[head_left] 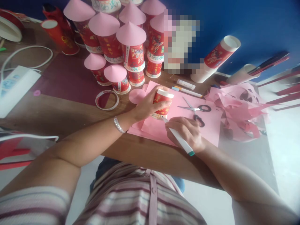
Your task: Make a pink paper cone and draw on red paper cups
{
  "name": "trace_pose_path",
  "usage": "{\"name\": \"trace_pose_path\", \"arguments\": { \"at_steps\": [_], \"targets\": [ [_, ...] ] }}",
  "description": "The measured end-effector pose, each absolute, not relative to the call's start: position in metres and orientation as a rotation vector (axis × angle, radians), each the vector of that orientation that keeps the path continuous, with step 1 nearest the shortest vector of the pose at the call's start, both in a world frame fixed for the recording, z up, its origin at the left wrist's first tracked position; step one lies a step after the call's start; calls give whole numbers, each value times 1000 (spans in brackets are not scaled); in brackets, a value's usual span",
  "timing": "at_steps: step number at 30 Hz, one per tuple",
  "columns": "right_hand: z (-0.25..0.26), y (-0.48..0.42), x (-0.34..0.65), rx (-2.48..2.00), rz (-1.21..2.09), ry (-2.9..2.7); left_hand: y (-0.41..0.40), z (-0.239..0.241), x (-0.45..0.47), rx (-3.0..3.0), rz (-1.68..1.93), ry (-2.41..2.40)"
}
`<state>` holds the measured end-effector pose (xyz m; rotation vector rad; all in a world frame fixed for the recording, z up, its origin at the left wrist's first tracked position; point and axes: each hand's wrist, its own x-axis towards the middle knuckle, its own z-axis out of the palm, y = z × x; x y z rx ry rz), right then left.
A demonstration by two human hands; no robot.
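My left hand (150, 104) is wrapped round a red paper cup (161, 104) with a white rim and a pale band at its base. In my right hand (185, 131) is a white marker pen (179, 139) with a green end. Its tip is at the cup's pale lower band; whether it touches cannot be made out. Under both hands lie sheets of pink paper (211, 131). Scissors (193, 109) with dark handles rest spread on the paper, just beyond my right hand.
Stacked red cups with pink cone tops (131, 34) stand at the back. Crumpled pink paper scraps (243, 109) lie on the right, near a leaning cup stack (220, 51). A white ring (107, 100) is left of my hand, and a power strip (17, 89) sits far left.
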<state>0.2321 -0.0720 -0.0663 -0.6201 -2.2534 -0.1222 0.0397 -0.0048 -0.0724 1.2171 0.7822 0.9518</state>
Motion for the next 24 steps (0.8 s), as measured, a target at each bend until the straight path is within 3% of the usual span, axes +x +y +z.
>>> {"name": "trace_pose_path", "arguments": {
  "at_steps": [24],
  "targets": [
    [-69,-70,232,-655,-167,-2253,-2,-77,39,1286,957,808]
  ]
}}
